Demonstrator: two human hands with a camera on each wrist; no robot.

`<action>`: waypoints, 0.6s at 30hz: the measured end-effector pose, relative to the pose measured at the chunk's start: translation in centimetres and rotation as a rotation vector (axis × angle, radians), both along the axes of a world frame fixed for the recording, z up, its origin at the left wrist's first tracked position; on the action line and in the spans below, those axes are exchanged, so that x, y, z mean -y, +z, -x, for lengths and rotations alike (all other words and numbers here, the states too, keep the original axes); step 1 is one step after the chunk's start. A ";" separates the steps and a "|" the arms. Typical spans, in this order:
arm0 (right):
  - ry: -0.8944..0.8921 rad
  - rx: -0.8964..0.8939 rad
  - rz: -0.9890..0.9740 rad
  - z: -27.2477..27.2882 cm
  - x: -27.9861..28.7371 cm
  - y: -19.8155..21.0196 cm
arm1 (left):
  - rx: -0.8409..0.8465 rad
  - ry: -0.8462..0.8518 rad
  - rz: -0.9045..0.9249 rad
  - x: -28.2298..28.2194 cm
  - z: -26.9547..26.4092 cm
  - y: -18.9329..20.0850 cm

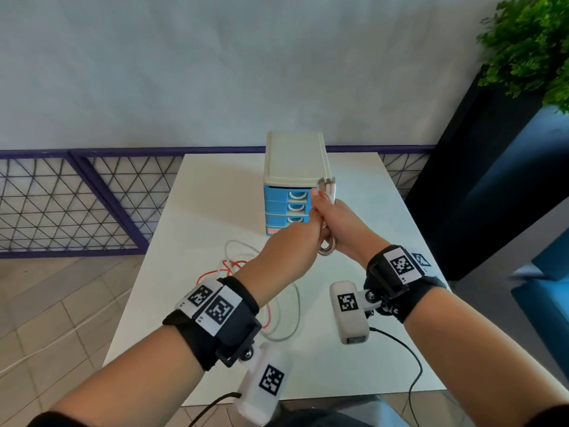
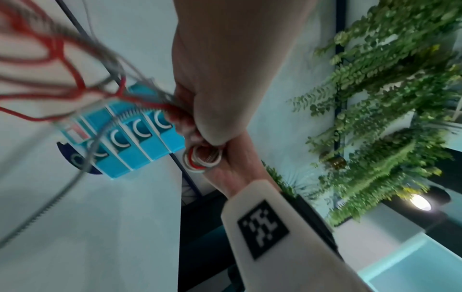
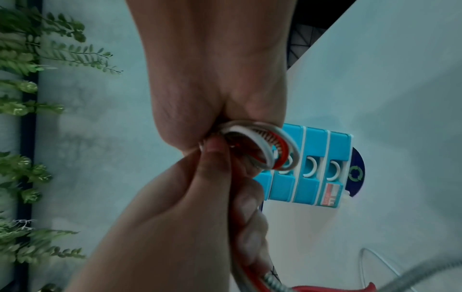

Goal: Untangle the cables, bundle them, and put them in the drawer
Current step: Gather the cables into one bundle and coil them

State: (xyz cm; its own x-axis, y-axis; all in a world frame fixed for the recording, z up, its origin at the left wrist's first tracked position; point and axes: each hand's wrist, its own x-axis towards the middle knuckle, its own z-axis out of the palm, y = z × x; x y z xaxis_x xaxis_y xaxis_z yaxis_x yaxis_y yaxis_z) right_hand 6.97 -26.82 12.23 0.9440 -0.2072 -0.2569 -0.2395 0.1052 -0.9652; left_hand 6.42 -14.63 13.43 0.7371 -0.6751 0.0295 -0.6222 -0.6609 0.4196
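Note:
Red, white and grey cables are gathered into a small coil (image 1: 327, 247) held above the white table (image 1: 363, 349), in front of the blue drawer unit (image 1: 284, 208). My right hand (image 1: 327, 211) grips the coil, with several connector ends (image 1: 326, 184) sticking up from its fist. My left hand (image 1: 311, 225) grips the cable strands just beside it, touching the right hand. The coil (image 3: 262, 148) shows under the right hand (image 3: 212, 94), with the left hand's thumb (image 3: 215, 158) pressed on it. Loose cable (image 2: 62, 59) trails from the left hand (image 2: 190, 118). All drawers (image 2: 140, 144) look closed.
Slack red and white cable loops (image 1: 278, 315) lie on the table below my left forearm. A purple mesh railing (image 1: 77, 204) runs behind the table on the left. A dark planter with green foliage (image 1: 529, 47) stands at the right. Black wrist-camera leads (image 1: 412, 359) hang near the front edge.

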 end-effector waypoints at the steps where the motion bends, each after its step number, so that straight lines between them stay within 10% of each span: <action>1: -0.040 0.030 -0.062 -0.2 0.1 0.3 | -0.074 -0.002 0.093 -0.3 -0.4 -0.4; 7: -0.237 0.223 -0.551 -1.4 1.1 2.7 | -0.384 -0.017 0.344 -3.3 -1.4 -4.2; 18: -0.419 0.362 -0.414 -1.8 2.0 4.3 | -0.476 0.145 0.179 -7.2 -2.8 -11.5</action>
